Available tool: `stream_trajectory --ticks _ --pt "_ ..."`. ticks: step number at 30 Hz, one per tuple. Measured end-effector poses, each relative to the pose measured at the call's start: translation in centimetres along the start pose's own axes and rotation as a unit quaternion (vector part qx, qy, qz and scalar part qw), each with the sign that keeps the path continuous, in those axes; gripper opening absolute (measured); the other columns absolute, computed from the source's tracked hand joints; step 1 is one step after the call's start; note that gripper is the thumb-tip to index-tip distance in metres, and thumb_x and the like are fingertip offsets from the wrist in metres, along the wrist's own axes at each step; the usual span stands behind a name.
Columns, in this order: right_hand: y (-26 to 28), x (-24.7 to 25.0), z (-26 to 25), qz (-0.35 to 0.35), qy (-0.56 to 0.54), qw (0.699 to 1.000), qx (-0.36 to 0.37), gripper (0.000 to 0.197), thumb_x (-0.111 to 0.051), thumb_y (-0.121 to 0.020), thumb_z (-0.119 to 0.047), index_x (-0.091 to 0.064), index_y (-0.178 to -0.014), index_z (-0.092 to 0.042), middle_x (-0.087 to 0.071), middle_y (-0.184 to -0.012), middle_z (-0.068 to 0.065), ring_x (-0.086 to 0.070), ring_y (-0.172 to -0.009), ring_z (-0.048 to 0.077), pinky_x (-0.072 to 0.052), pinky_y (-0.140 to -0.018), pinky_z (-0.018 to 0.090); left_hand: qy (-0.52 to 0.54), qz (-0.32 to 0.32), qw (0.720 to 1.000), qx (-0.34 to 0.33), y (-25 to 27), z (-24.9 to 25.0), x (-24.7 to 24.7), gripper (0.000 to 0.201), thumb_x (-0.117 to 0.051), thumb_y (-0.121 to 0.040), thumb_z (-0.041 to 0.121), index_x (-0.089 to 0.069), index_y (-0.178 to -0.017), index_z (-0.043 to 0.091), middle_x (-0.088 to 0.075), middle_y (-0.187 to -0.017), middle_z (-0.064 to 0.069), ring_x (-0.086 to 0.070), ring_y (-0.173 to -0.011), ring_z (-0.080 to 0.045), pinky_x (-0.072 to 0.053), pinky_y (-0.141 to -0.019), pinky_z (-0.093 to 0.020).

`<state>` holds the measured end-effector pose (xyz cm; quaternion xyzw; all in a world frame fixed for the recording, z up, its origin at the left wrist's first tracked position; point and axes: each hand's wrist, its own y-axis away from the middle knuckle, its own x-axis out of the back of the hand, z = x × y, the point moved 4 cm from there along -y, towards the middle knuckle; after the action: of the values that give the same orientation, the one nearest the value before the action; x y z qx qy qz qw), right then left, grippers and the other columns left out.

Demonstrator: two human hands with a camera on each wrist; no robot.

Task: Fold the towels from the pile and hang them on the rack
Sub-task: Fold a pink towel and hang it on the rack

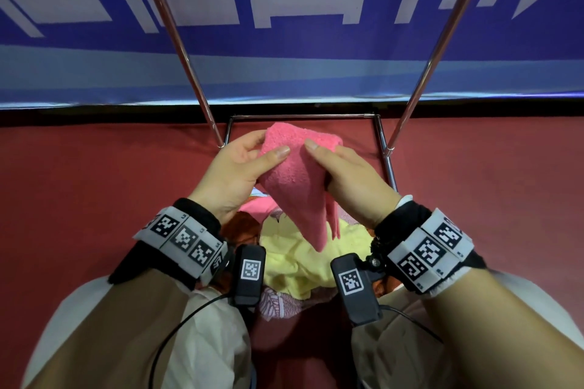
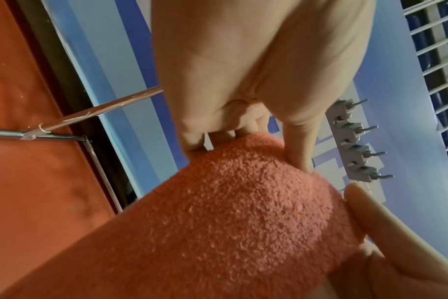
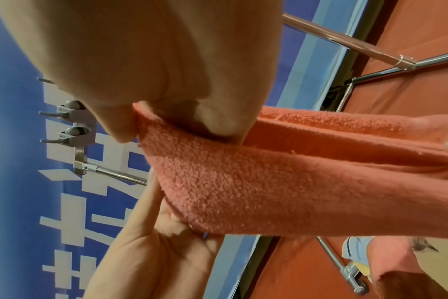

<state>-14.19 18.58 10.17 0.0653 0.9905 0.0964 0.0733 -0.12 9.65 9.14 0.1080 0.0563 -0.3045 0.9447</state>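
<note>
Head view: the left hand (image 1: 234,174) and right hand (image 1: 350,177) pinch a folded pink towel (image 1: 294,186) by its upper edges, thumbs on top, over the pile (image 1: 297,262) of yellow and pink towels, in front of the rack (image 1: 185,57). Only the wrist views show a grey hook strip (image 2: 356,139) on a rack rod. The blue banner's (image 1: 284,38) white characters are cropped, unreadable.

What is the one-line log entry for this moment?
folding | left hand: holds pink towel | right hand: holds pink towel | pile: below

even bright light; wide-angle edge bending; wrist views softly blurred.
</note>
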Motion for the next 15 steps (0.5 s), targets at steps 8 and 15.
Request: stream_trajectory --ticks 8,15 --pt "-0.1 -1.8 -0.6 -0.059 -0.122 0.991 0.008 0.075 -0.03 -0.095 -0.058 -0.049 -0.143 -0.004 -0.066 -0.129 0.016 -0.067 -0.113 0.019 -0.055 -0.092 0.027 -0.012 0.026 1.0 -0.007 -0.3 0.1 0.7 0.035 -0.066 -0.091 0.009 -0.062 -0.125 0.011 -0.077 -0.101 -0.009 -0.073 -0.09 -0.018 -0.059 -0.079 -0.027" --pt "0.2 -2.5 -1.9 -0.088 -0.15 0.984 0.036 0.081 -0.019 -0.091 -0.063 -0.05 -0.142 -0.007 -0.058 -0.142 0.02 -0.057 -0.13 0.03 -0.044 -0.113 0.039 0.023 0.02 0.999 -0.018 -0.2 0.0 0.7 0.055 -0.071 -0.077 0.023 -0.057 -0.127 0.004 -0.077 -0.097 -0.007 -0.073 -0.088 -0.016 -0.058 -0.079 -0.025"
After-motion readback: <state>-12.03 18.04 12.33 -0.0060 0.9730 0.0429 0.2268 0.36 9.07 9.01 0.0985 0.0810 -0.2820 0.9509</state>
